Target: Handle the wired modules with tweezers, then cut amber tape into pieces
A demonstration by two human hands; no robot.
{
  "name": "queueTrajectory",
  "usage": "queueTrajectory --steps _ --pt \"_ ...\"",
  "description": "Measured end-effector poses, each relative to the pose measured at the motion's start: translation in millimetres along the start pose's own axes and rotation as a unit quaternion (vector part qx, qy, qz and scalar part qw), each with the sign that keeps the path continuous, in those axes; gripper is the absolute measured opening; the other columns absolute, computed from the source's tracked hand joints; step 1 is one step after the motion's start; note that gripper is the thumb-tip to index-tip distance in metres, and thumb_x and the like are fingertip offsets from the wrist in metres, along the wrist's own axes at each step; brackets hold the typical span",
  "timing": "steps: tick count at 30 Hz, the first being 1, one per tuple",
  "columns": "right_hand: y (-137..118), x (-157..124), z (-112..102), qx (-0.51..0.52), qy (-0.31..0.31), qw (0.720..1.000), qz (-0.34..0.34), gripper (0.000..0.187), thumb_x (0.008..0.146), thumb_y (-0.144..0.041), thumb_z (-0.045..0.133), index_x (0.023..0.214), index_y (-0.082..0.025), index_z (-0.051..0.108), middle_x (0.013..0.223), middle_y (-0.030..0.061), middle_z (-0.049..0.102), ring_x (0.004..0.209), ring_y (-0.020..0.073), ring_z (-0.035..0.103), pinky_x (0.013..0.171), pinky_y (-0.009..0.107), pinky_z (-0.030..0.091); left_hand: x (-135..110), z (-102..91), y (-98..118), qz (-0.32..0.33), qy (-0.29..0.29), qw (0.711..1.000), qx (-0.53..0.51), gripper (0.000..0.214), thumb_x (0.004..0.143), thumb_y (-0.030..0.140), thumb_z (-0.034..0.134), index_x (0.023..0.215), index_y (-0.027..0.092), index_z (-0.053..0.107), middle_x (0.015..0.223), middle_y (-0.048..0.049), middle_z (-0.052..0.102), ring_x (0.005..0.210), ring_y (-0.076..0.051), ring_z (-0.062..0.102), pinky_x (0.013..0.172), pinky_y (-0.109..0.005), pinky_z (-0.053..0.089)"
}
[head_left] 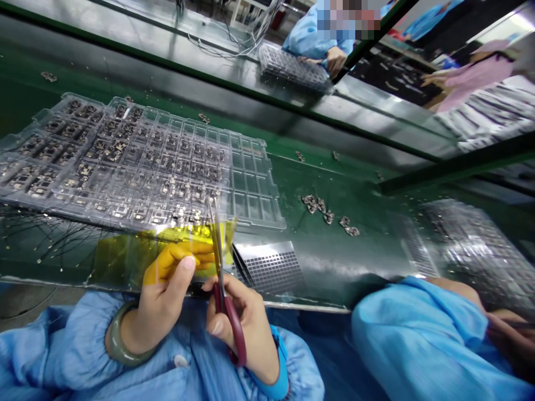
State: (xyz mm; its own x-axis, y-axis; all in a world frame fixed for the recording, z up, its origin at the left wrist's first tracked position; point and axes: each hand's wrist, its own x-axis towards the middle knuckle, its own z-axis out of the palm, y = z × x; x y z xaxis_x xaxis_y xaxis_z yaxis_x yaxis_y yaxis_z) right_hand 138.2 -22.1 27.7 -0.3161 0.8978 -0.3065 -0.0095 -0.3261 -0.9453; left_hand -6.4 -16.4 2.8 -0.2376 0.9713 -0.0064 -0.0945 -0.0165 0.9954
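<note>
My left hand [164, 303] is clamped on one yellow film [121, 262], my right hand [241, 328] on one pair of scissors [218, 267], both at the worktop [330, 262] edge, just below one clear tray [254, 189].

one left hand [161, 303], one right hand [242, 328], one pair of scissors [217, 250], one yellow film sheet [123, 262].

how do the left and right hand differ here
The left hand pinches amber film with the thumb in front, while the right hand grips red-handled scissors, their blades upright in that film. Only the left hand wears a green bangle. Both come from blue sleeves.
</note>
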Motion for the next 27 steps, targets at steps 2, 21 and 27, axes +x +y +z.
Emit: queueTrajectory --steps 2,21,27 --pt "0 1 0 0.002 -0.003 1.0 -0.01 0.062 0.06 -0.068 0.08 0.088 -0.014 0.062 0.054 -0.0049 0.05 0.048 0.0084 0.037 0.046 0.021 0.028 0 0.3 1 0.018 -0.012 1.0 -0.001 0.018 0.095 0.032 0.056 0.09 0.022 0.07 0.091 -0.0023 0.073 0.086 -0.016 0.068 0.084 -0.026 0.054" --pt "5 7 5 0.02 -0.002 1.0 -0.021 0.06 0.063 -0.066 0.079 0.089 -0.014 0.063 0.053 -0.0042 0.053 0.046 0.0081 0.044 0.045 0.02 0.033 0 -0.3 0 0.039 -0.004 0.999 0.033 0.017 0.095 0.031 0.056 0.098 0.024 0.07 0.102 -0.0011 0.076 0.096 -0.014 0.07 0.09 -0.021 0.052" --pt "17 5 2 0.043 -0.013 0.998 -0.041 0.057 0.066 -0.063 0.079 0.093 -0.015 0.064 0.053 -0.0044 0.055 0.044 0.0077 0.045 0.043 0.019 0.033 0 1.0 1 0.056 -0.001 0.998 0.024 0.016 0.096 0.029 0.055 0.095 0.026 0.07 0.098 0.0019 0.077 0.092 -0.011 0.071 0.086 -0.018 0.053"
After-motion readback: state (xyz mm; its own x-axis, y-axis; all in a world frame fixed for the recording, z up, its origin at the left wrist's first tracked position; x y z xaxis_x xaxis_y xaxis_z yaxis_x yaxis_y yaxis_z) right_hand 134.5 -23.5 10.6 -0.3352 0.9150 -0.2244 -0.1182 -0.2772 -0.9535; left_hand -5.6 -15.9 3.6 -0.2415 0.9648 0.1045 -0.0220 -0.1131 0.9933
